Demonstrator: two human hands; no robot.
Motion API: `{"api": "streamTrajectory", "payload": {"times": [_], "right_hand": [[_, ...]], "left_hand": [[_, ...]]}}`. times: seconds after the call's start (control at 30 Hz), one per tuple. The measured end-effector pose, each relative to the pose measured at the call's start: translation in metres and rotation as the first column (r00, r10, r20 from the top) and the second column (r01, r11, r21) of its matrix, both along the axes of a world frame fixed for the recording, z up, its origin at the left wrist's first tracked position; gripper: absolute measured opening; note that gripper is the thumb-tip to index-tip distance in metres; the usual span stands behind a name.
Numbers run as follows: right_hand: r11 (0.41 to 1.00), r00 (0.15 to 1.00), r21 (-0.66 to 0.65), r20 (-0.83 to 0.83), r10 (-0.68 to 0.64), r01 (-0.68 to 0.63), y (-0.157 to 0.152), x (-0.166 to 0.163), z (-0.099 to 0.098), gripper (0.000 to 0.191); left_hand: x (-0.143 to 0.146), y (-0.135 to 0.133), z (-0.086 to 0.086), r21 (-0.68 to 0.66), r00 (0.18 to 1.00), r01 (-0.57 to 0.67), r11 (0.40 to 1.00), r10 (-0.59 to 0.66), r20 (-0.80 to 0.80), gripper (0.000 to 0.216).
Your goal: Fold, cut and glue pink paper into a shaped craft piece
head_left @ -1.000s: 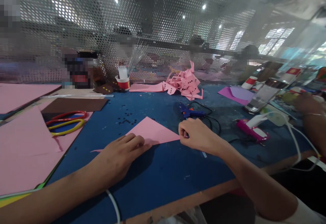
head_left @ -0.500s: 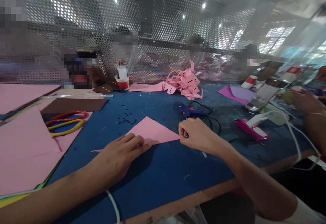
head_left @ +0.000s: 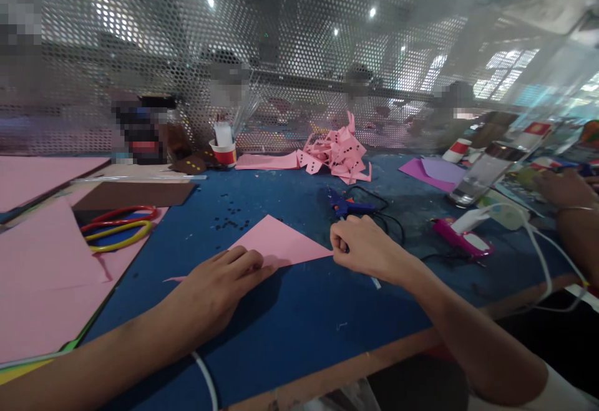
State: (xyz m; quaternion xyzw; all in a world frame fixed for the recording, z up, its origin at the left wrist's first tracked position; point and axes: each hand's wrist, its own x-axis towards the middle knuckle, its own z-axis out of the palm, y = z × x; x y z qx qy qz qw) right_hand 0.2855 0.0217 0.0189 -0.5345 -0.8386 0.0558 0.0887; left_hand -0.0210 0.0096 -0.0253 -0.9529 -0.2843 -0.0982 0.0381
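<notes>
Well, looks like a crease step from here; pink sheet (head_left: 279, 241) lies L & nearside of glue gun (head_left: 352, 204); L hand (head_left: 219, 287) half-curled on it, can't tell if pinching; R hand (head_left: 364, 246), nearside of gun, closed on sheet's tip; next prob. calls for a taut edge.

Left hand (head_left: 227, 281) partly hides pink paper (head_left: 278, 239); co-worker's arm (head_left: 578, 227) cut by right edge.

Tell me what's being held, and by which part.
Pink paper: left hand lies over its left part, right hand is at its right tip; actual pinching unclear.
</notes>
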Motion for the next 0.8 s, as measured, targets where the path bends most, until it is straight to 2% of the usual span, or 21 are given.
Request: {"api": "streamTrajectory", "payload": {"times": [0.3, 0.43, 0.5, 0.57, 0.7, 0.8], "right_hand": [[1.0, 1.0, -0.008, 0.003, 0.009, -0.009, 0.0, 0.004, -0.002, 0.012], [0.999, 0.999, 0.054, 0.033, 0.004, -0.006, 0.0, 0.007, -0.002, 0.012], [0.996, 1.0, 0.091, -0.005, -0.005, 0.006, -0.001, 0.003, 0.0, 0.014], [0.993, 0.994, 0.113, -0.097, 0.056, -0.045, -0.003, -0.006, 0.0, 0.014], [0.94, 0.915, 0.112, -0.218, 0.339, -0.322, -0.005, -0.027, -0.01, 0.007], [0.918, 0.895, 0.084, -0.205, 0.397, -0.388, -0.001, -0.036, -0.022, 0.01]], "left_hand": [[-0.001, 0.001, -0.002, 0.006, 1.0, -0.013, 1.0, 0.012, 0.006, 0.064], [-0.001, 0.001, -0.002, -0.004, 1.0, -0.008, 1.0, 0.008, 0.014, 0.059], [0.0, 0.002, -0.001, -0.008, 1.0, 0.006, 1.0, -0.006, 0.026, 0.057], [0.001, 0.001, 0.0, -0.003, 1.0, 0.014, 1.0, -0.014, 0.027, 0.055], [0.003, 0.0, 0.002, -0.017, 1.0, -0.007, 1.0, 0.007, 0.009, 0.048], [0.004, 0.002, 0.001, -0.033, 1.0, -0.011, 0.999, 0.011, 0.016, 0.04]]}}
